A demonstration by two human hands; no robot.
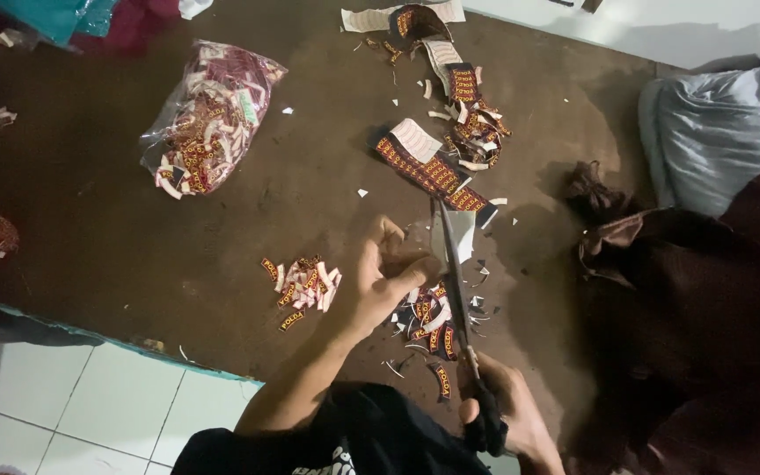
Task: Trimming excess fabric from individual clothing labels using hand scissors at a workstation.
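Observation:
My right hand [507, 405] grips the black handles of long scissors [456, 280], whose blades point away from me. My left hand [387, 274] pinches the near end of a dark woven label strip [433, 176] with red-and-yellow marks and feeds it against the blades. A heap of cut labels [428, 327] lies under the scissors. Another small heap of cut labels [303, 288] sits just left of my left hand.
A clear plastic bag of labels [207, 119] lies at the upper left on the dark brown mat [116, 229]. More label strips and scraps [464, 105] are at the top centre. Dark brown cloth [697, 334] and grey cloth [723, 132] lie right. White tiles [63, 405] show lower left.

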